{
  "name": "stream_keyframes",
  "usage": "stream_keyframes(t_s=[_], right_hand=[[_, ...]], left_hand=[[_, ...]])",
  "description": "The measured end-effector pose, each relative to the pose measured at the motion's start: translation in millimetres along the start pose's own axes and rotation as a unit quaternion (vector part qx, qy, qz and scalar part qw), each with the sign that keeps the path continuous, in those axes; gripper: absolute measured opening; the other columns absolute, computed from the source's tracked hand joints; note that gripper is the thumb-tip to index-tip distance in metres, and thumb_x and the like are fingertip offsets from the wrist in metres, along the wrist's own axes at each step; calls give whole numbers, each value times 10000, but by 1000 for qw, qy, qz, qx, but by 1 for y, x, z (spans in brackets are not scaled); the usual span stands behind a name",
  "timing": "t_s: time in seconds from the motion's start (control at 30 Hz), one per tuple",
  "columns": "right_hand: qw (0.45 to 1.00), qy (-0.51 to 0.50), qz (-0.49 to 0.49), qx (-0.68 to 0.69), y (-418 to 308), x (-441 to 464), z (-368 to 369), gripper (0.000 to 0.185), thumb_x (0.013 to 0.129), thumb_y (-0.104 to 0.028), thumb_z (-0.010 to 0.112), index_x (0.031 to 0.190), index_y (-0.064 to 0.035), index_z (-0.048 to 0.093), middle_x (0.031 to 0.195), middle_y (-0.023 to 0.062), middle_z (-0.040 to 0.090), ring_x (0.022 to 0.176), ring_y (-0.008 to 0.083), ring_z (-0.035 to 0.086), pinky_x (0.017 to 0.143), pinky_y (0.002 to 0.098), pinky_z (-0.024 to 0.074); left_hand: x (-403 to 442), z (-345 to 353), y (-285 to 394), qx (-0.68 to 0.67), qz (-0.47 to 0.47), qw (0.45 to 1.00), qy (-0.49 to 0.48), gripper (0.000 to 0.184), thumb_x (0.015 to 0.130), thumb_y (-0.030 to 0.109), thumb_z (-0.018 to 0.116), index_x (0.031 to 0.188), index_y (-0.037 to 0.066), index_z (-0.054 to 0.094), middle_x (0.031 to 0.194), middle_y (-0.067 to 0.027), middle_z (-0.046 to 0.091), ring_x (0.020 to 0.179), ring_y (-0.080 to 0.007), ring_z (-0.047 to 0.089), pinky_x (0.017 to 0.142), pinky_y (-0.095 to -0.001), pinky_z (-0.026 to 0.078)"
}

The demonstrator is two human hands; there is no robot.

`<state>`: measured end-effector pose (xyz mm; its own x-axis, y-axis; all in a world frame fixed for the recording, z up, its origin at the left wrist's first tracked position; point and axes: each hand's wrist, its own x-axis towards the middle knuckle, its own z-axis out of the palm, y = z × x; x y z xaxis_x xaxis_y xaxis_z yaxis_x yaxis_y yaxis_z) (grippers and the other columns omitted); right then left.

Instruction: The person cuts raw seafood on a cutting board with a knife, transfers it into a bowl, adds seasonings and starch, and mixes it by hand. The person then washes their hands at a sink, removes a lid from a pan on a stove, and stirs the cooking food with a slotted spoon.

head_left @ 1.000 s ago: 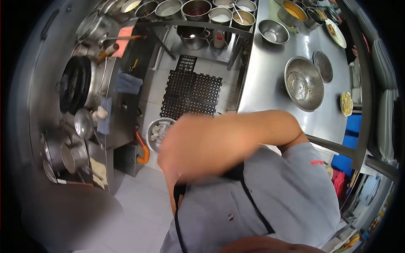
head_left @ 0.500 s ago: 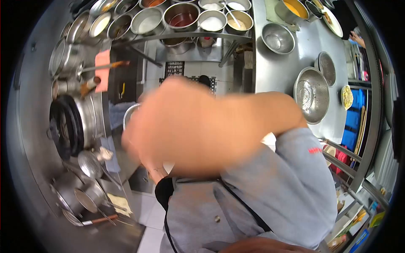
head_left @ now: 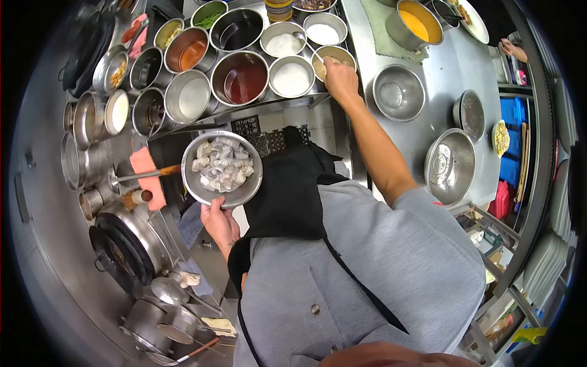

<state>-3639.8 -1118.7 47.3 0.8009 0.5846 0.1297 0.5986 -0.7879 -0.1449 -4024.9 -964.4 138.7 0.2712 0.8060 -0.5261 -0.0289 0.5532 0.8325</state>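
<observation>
My left hand (head_left: 220, 221) is closed on the near rim of a round metal bowl (head_left: 257, 177), thumb at the edge. Raw peeled shrimp (head_left: 224, 164) lie in the bowl, grey and translucent. My right hand (head_left: 341, 79) is stretched forward over a pot of beige powder (head_left: 348, 56), its fingers closed around the handle end of a metal spoon (head_left: 313, 51). The spoon's head is at the pot of white granules (head_left: 282, 44) just left of it. My fingertips are partly hidden by the hand itself.
Several seasoning pots stand at the front, including one of dark red liquid (head_left: 246, 82) and one of orange sauce (head_left: 192, 54). Metal bowls (head_left: 398, 92) sit on the right counter (head_left: 422, 128). A ladle (head_left: 131, 177) and lidded pot (head_left: 143, 229) are at left.
My right arm, blurred across the middle before, now reaches forward to the spoon. The bowl of shrimp has come into full view in my left hand. The view has shifted toward the seasoning pots.
</observation>
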Motion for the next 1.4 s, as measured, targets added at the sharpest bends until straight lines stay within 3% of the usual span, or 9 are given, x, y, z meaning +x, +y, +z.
stream_keyframes(t_s=[0.17, 0.23, 0.3, 0.37, 0.5, 0.6, 0.77, 1.07, 1.4], right_hand=[[988, 44, 88, 121, 7, 2, -20, 180, 866, -114, 531, 974, 7, 610, 782, 171, 681, 734, 328, 673, 668, 451, 513], [898, 90, 177, 393, 9, 6, -30, 202, 883, -122, 546, 1000, 24, 620, 751, 152, 690, 666, 248, 675, 647, 374, 522], [834, 141, 213, 489, 12, 12, -31, 206, 895, -131, 564, 990, 42, 624, 717, 77, 693, 609, 103, 616, 588, 259, 496], [756, 199, 223, 582, 2, 15, -52, 203, 909, -137, 566, 977, 43, 631, 718, 63, 692, 619, 84, 609, 586, 233, 490], [755, 235, 209, 576, -16, 4, -85, 197, 919, -142, 569, 936, 37, 650, 717, 60, 690, 617, 76, 602, 581, 214, 485], [833, 133, 186, 504, -30, -9, -86, 221, 929, -154, 576, 939, 51, 656, 750, 85, 694, 628, 92, 607, 591, 231, 496], [888, 65, 173, 420, -37, -17, -16, 212, 895, -168, 573, 911, 15, 680, 674, 89, 686, 575, 133, 638, 571, 284, 506], [684, -24, 298, 665, -35, -27, -12, 150, 916, -109, 561, 923, 37, 598, 748, 134, 665, 593, 140, 598, 565, 253, 498], [654, 29, 296, 696, -19, -27, -53, 135, 888, -92, 576, 884, 42, 584, 727, 161, 658, 583, 161, 595, 547, 258, 490]], left_hand=[[39, 22, 16, 43, -11, 998, -35, 247, 782, -38, 539, 1025, -8, 561, 944, -87, 629, 766, -165, 633, 594, -272, 536], [45, 37, 25, 40, -17, 999, -32, 233, 782, -40, 543, 1010, 2, 568, 900, -65, 629, 720, -142, 618, 553, -248, 493], [55, 37, 29, 39, -20, 998, -34, 231, 783, -42, 542, 1007, 5, 568, 884, -63, 625, 676, -144, 609, 552, -258, 496], [76, 21, 31, 70, -25, 995, -60, 226, 785, -40, 543, 1006, 2, 567, 890, -67, 624, 680, -150, 611, 566, -270, 511], [91, 26, 48, 109, -38, 989, -98, 206, 791, -33, 547, 995, -3, 565, 891, -71, 622, 683, -162, 615, 591, -297, 541], [102, 32, 52, 123, -30, 986, -105, 193, 796, -31, 547, 986, -4, 569, 877, -68, 626, 684, -157, 617, 569, -287, 535], [112, 38, 49, 122, -42, 983, -132, 180, 805, -32, 547, 980, -6, 583, 861, -67, 631, 681, -152, 624, 559, -277, 534], [100, 49, 38, 115, -50, 986, -107, 170, 801, -33, 550, 969, -31, 577, 849, -93, 635, 632, -157, 637, 522, -268, 562], [98, 51, 27, 134, -62, 981, -123, 232, 807, -5, 566, 1039, 10, 571, 884, -67, 634, 671, -166, 630, 550, -287, 535]])
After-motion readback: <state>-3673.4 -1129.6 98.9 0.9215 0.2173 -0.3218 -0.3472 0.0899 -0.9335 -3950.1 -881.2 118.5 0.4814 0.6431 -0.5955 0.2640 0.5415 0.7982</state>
